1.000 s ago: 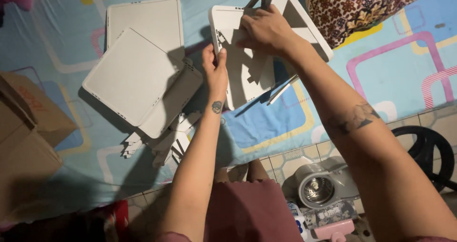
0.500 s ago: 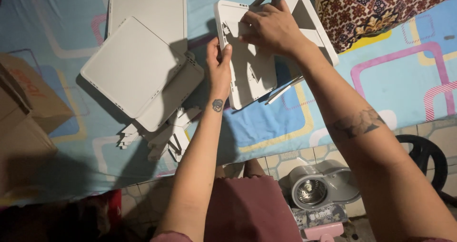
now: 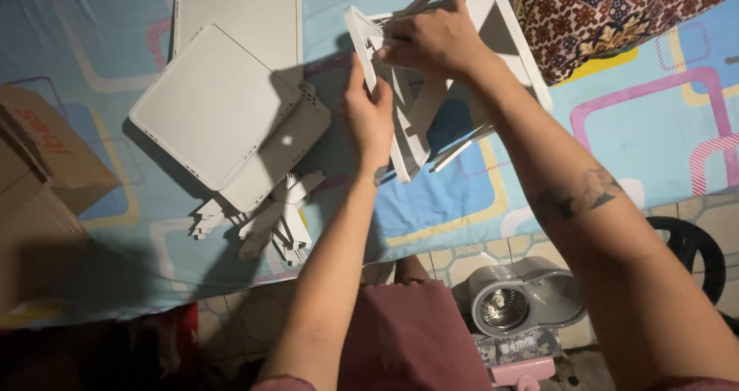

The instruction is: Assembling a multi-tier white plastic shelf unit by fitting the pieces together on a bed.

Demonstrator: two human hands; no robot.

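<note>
Right now the left hand (image 3: 371,112) has its fingers closed around the edge of a white panel (image 3: 400,121), which is tipped up on its side. Over the top corner of that panel, the right hand (image 3: 435,41) curls its fingers and presses on a white frame (image 3: 493,21) just behind it. Left of the panel lie two flat white boards (image 3: 223,98), stacked. Below the boards sit small white pieces (image 3: 269,218). Everything rests on a blue patterned sheet (image 3: 431,198).
</note>
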